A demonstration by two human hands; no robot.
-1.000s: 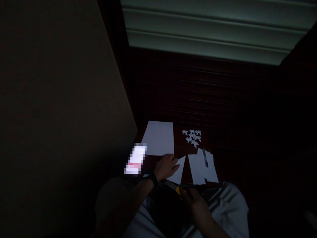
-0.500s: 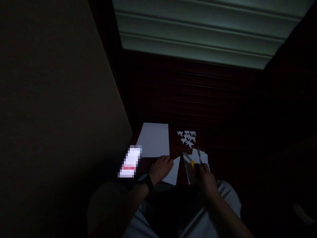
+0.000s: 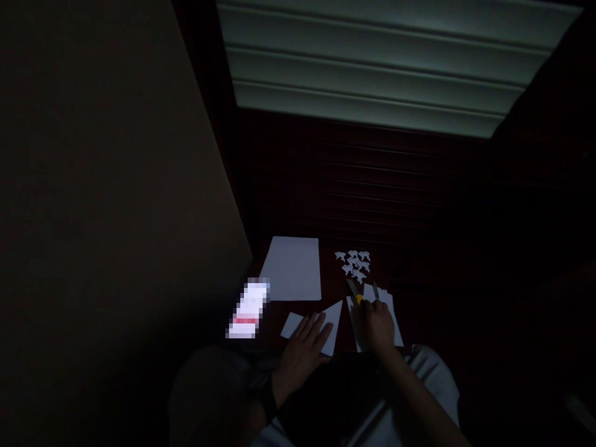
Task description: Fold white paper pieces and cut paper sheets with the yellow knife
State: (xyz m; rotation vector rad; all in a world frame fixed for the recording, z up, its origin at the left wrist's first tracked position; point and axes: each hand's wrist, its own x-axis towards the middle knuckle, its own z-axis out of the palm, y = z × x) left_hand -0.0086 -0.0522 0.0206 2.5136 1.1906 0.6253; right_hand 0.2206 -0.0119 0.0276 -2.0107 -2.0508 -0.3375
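My left hand lies flat with fingers spread on a white paper piece with slanted edges. More white paper shows at the left of its fingers. My right hand is closed around what looks like a yellow utility knife, its blade pointing up and left. Most of its handle is hidden by the fingers. Just beyond those fingers lies a thin, dark pen-like tool, partly covered. Beneath my right hand are several overlapping white paper sheets.
A larger white sheet lies at the back left. Several small white paper cutouts are piled at the back right. A lit phone with a blurred screen is at the left edge, near the wall. Slatted panels stand behind; light is dim.
My left hand has gone from the paper's upper edge to lying flat across it, fingers spread. My right hand has shifted slightly forward with the knife. The view has tilted a little.
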